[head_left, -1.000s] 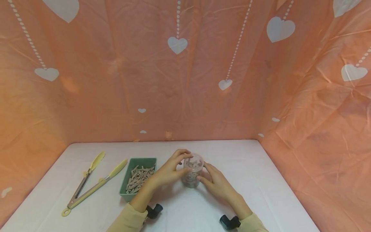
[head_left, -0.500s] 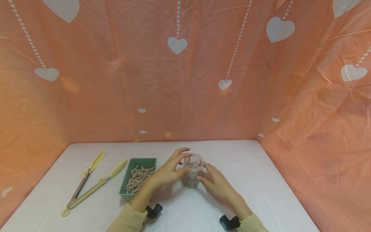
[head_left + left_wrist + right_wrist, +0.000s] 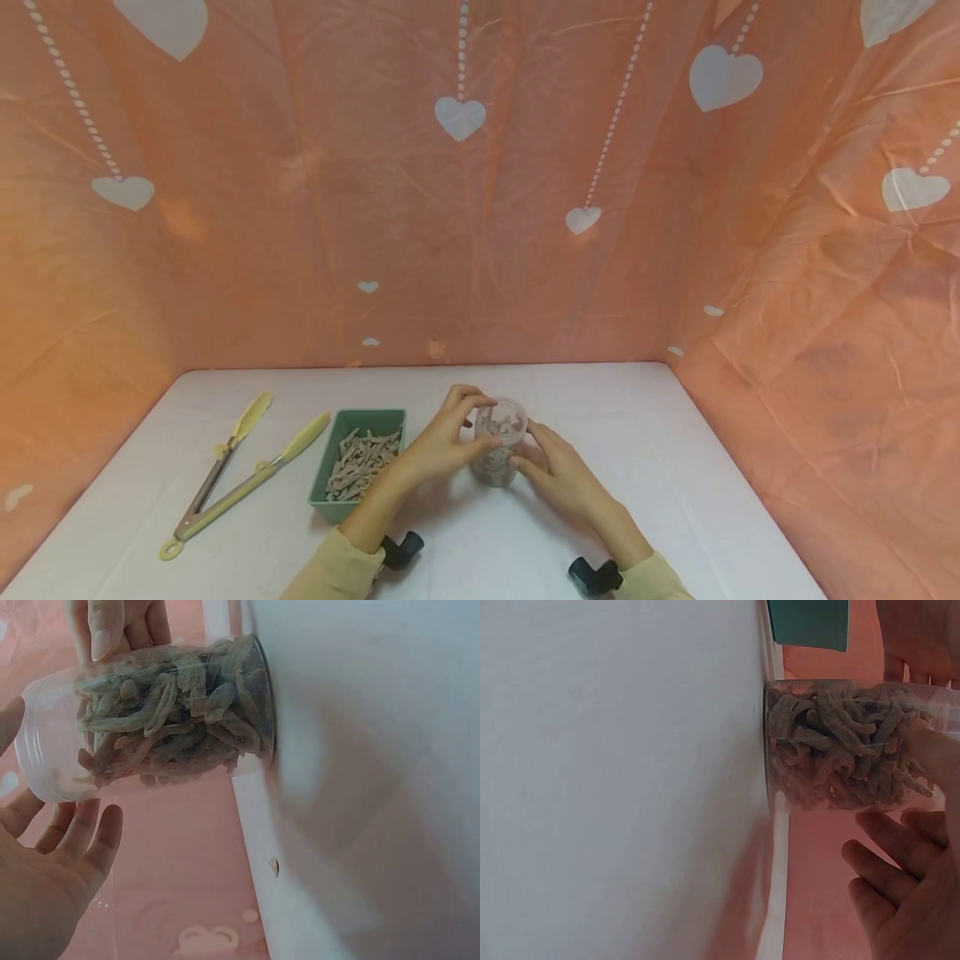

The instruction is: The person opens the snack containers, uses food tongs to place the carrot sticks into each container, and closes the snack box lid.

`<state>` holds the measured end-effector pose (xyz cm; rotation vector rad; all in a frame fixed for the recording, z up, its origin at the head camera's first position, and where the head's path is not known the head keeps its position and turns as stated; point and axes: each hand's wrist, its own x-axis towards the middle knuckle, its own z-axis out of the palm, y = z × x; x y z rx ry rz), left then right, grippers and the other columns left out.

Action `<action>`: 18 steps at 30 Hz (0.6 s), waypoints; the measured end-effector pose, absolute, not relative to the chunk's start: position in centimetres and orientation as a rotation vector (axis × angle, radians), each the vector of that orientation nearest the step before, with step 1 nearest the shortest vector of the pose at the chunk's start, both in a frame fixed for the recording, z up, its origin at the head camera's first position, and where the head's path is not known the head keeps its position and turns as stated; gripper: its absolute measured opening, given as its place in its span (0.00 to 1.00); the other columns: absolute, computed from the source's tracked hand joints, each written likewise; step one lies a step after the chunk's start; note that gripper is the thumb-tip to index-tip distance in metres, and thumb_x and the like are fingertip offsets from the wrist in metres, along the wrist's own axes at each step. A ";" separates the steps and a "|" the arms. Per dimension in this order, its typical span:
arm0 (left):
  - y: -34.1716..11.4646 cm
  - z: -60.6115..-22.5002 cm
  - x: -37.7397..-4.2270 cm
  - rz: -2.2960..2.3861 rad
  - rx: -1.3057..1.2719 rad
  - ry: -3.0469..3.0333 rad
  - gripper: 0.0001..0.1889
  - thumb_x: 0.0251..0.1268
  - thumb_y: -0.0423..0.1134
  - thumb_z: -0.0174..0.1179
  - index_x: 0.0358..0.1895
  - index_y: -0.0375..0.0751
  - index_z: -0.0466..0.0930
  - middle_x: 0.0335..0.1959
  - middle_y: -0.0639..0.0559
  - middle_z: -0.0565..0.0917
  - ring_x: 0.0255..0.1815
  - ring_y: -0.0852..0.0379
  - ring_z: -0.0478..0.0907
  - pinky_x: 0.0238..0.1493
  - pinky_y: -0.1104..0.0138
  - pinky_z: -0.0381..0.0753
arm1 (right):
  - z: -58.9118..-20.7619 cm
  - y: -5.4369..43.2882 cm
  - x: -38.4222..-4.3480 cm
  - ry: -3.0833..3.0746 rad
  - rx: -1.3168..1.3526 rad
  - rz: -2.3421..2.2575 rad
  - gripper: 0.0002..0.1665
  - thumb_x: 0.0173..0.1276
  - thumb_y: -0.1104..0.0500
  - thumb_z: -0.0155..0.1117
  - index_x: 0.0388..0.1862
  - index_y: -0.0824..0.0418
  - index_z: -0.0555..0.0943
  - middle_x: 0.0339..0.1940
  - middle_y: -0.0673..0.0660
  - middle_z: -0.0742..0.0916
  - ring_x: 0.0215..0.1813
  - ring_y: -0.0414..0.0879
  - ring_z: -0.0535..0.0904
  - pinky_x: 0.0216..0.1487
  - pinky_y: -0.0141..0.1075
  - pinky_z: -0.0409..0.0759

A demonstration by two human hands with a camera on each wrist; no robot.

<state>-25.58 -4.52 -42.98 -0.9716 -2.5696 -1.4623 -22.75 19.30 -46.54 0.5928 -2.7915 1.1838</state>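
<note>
A clear plastic jar (image 3: 495,473) stands upright on the white table, filled with brown-grey dried strips (image 3: 165,712) to below its top. My left hand (image 3: 442,442) grips the jar's translucent top end from the left, thumb on the near side and fingers on the far side. From the right, my right hand (image 3: 562,475) holds the jar's body, its thumb pressed against the near side. In the left wrist view the ribbed top end lies between the left thumb (image 3: 10,724) and the fingers.
Left of the jar, a green rectangular bin (image 3: 324,505) holds more strips, partly hidden by my left forearm. Yellow-handled tongs (image 3: 236,497) lie spread at the far left. A small crumb (image 3: 274,866) is on the white table (image 3: 637,442). An orange heart-patterned cloth (image 3: 300,208) hangs behind.
Half a second ago the left fingers were lifted a little off the jar's top; now they are lowered onto its edge. The right hand and the jar stay in place.
</note>
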 end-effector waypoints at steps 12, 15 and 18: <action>-5.4 -43.1 -25.8 -1.414 -1.124 -2.515 0.26 0.74 0.36 0.64 0.70 0.31 0.73 0.71 0.37 0.69 0.71 0.38 0.70 0.59 0.48 0.80 | -46.7 19.3 -22.8 -2.788 0.607 1.177 0.41 0.77 0.47 0.66 0.81 0.62 0.64 0.76 0.62 0.75 0.78 0.62 0.67 0.74 0.60 0.64; -5.5 -43.0 -25.8 -1.401 -1.161 -2.511 0.25 0.76 0.36 0.62 0.71 0.30 0.71 0.73 0.36 0.69 0.73 0.36 0.68 0.60 0.47 0.80 | -46.7 19.3 -22.8 -2.787 0.608 1.174 0.42 0.76 0.48 0.66 0.81 0.62 0.64 0.76 0.63 0.75 0.78 0.63 0.67 0.74 0.60 0.64; -5.6 -42.8 -25.9 -1.396 -1.187 -2.522 0.25 0.78 0.37 0.60 0.72 0.29 0.70 0.75 0.36 0.68 0.75 0.35 0.66 0.61 0.45 0.79 | -46.7 19.3 -22.8 -2.783 0.604 1.166 0.42 0.76 0.47 0.66 0.81 0.63 0.64 0.76 0.63 0.75 0.78 0.63 0.68 0.74 0.60 0.64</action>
